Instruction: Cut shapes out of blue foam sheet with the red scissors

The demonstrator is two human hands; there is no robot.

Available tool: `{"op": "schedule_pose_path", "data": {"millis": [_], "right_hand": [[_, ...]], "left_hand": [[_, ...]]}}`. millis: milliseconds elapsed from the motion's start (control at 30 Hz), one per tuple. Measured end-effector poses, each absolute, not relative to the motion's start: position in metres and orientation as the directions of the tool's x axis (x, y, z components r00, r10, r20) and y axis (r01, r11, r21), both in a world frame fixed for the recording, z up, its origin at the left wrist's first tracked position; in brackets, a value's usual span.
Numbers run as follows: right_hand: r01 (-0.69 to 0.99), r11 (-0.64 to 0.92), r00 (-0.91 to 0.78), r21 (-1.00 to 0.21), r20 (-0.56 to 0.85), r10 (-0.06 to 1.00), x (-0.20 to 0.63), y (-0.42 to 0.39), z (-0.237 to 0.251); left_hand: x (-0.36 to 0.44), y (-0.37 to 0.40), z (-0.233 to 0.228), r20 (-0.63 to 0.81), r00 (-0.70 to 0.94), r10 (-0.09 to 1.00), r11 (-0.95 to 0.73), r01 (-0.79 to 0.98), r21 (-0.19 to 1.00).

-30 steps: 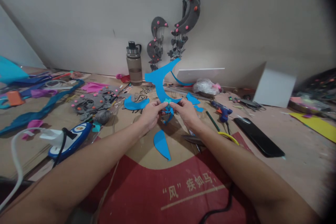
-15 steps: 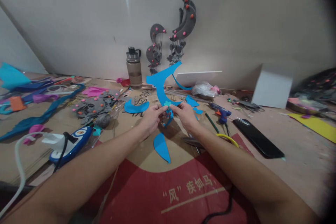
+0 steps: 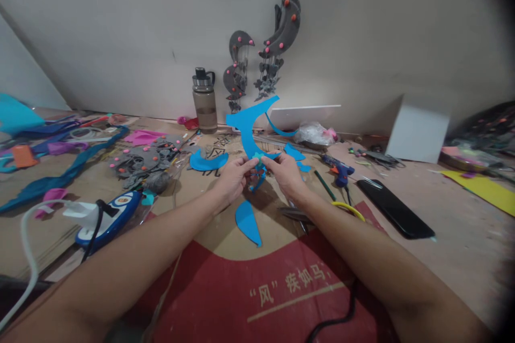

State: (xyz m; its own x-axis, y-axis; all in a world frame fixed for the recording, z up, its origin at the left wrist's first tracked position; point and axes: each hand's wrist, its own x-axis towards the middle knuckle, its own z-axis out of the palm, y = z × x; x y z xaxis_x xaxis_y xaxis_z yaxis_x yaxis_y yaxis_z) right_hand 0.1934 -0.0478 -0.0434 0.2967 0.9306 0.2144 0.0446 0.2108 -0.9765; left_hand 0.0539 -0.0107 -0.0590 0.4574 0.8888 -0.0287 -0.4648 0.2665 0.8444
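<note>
Between both hands is a small teal flower-shaped felt piece (image 3: 258, 157). My left hand (image 3: 236, 176) pinches its left side with thumb and fingers. On the other side, the closed thumb and forefinger of my right hand (image 3: 286, 174) grip it. A large curved blue felt offcut (image 3: 250, 127) extends beyond the fingertips; whether the fingers hold it too, I cannot tell. Nearest to the hands lie a blue felt crescent (image 3: 208, 161) on the left, a blue half-leaf piece (image 3: 247, 222) in front, and blue scraps (image 3: 293, 152) on the right. Dark-bladed scissors (image 3: 295, 215) lie partly under my right forearm.
A glue gun (image 3: 340, 169), a green stick (image 3: 324, 185) and a black phone (image 3: 394, 209) lie to the right. At left are grey felt decorations (image 3: 147, 163) and a blue power strip (image 3: 108, 220). A bottle (image 3: 205, 102) stands by the wall, where grey crescent mobiles (image 3: 284, 24) hang.
The view has tilted slightly down. Both hands keep their pinch on the flower-shaped felt piece; it and the large blue offcut have shifted a little to the right.
</note>
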Motion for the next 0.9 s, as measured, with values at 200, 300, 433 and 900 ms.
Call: {"op": "schedule_pose_path", "data": {"millis": [200,300,433,900], "right_hand": [[0.136,0.218,0.232,-0.967,0.245,0.941,0.196,-0.046,-0.041],[0.181,0.242,0.185,-0.953,0.275,0.944,0.205,-0.049,-0.031],[0.389,0.256,0.124,-0.885,0.326,0.937,0.231,-0.071,-0.009],[0.979,0.164,-0.175,-0.123,-0.08,0.981,0.319,-0.214,-0.024]], "left_hand": [[0.053,-0.006,-0.057,-0.021,0.425,0.905,0.237,-0.461,0.855],[0.053,-0.004,-0.054,-0.032,0.412,0.91,0.235,-0.452,0.86],[0.051,0.0,-0.054,-0.045,0.378,0.925,0.226,-0.451,0.863],[0.044,0.015,-0.056,-0.086,0.247,0.965,0.195,-0.456,0.868]]}}
